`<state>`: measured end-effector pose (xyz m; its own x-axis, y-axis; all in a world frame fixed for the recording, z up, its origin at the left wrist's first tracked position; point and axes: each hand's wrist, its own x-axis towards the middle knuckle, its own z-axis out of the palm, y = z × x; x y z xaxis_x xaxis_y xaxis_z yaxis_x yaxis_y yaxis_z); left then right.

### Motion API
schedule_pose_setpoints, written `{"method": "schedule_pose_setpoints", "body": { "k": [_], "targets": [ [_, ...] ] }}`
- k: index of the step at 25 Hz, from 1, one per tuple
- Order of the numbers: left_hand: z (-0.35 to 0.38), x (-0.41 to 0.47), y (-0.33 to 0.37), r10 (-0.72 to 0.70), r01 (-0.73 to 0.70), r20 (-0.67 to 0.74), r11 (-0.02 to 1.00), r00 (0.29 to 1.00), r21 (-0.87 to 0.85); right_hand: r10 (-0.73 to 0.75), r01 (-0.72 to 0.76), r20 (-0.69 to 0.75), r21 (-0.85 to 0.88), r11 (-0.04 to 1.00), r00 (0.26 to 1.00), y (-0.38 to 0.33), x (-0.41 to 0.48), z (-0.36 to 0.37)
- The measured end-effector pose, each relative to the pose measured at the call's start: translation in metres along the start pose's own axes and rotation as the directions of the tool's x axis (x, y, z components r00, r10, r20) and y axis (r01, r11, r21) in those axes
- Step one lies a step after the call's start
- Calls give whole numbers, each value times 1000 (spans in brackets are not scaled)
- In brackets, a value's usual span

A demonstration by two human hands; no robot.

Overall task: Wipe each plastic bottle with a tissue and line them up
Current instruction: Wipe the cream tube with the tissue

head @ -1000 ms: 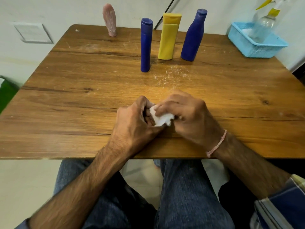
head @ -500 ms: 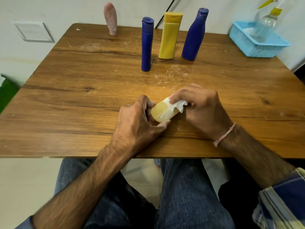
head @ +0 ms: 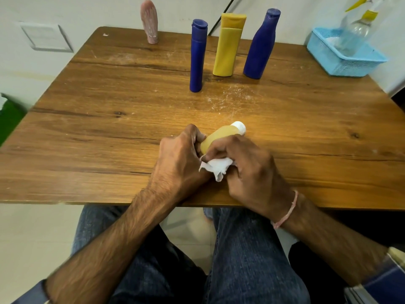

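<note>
the tissue has slid from the capped end to the near end of the small yellow bottle, baring its white cap. the left hand keeps its grip clamped on the bottle low over the table near its front edge, while the right hand pinches the tissue against it. one pass looks done, so it may soon join the three standing bottles behind

A brown wooden table is marked with pale scuffs near its middle. A light-blue perforated plastic basket is set at its far right corner. A white square wall plate is seen beyond its left edge.
</note>
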<state>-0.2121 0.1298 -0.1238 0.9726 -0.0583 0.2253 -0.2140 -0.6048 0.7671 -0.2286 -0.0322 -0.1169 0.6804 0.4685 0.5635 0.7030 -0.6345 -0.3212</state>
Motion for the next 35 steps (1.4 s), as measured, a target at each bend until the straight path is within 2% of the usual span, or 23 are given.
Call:
{"method": "schedule_pose_setpoints", "body": {
  "k": [2, 4, 6, 10, 12, 14, 15, 17, 19, 22, 23, 27, 31, 33, 35],
  "targets": [
    [0, 0, -1, -11, 11, -16, 1000, 1000, -8, -6, 6, 13, -20, 1000, 1000, 8, 2, -5],
    [1, 0, -1, -51, 49, -38, 998, 998, -36, 88, -95, -92, -74, 993, 992, 25, 9, -16],
    [0, 0, -1, -73, 71, -44, 997, 996, -43, 134, -139, -103, -51, 989, 986, 26, 8, -16],
    [0, 2, -4, -106, 105, -22, 993, 994, -50, -25, 26, 42, -21, 999, 999, 18, 1, -12],
    [0, 4, -4, -138, 137, -30, 990, 990, -43, 66, -68, -38, -72, 995, 997, 33, 13, -23],
    [0, 6, -4, -157, 156, -35, 987, 987, -44, 182, -188, -106, -41, 981, 978, 32, 17, -23],
    [-1, 6, -4, -161, 159, -32, 986, 986, -48, 184, -185, -86, -2, 983, 979, 24, 15, -17],
    [-1, 5, -5, -154, 153, -11, 987, 988, -54, 73, -74, 14, 46, 996, 997, 7, 8, -7],
    [-1, 4, -5, -150, 150, -1, 988, 989, -45, 30, -32, 62, 26, 999, 998, 14, 11, -13],
    [0, 6, -5, -169, 168, -23, 985, 985, -37, 164, -168, -74, -49, 985, 984, 33, 24, -28],
    [1, 7, -5, -173, 172, -20, 984, 985, -42, 173, -176, -67, -31, 984, 983, 31, 22, -26],
    [0, 3, -3, -159, 159, 2, 987, 987, -28, 12, -21, 137, 66, 998, 991, 14, 11, -12],
    [1, 1, 2, -148, 147, -35, 989, 988, -7, 126, -127, -42, -27, 991, 991, 32, 23, -23],
    [2, 0, 1, -149, 150, -24, 988, 988, 23, 85, -86, 31, 8, 996, 996, 18, 18, -11],
    [3, 0, 0, -159, 159, -5, 985, 987, 61, -49, 42, 151, 49, 998, 987, 8, 11, -6]
  ]
}}
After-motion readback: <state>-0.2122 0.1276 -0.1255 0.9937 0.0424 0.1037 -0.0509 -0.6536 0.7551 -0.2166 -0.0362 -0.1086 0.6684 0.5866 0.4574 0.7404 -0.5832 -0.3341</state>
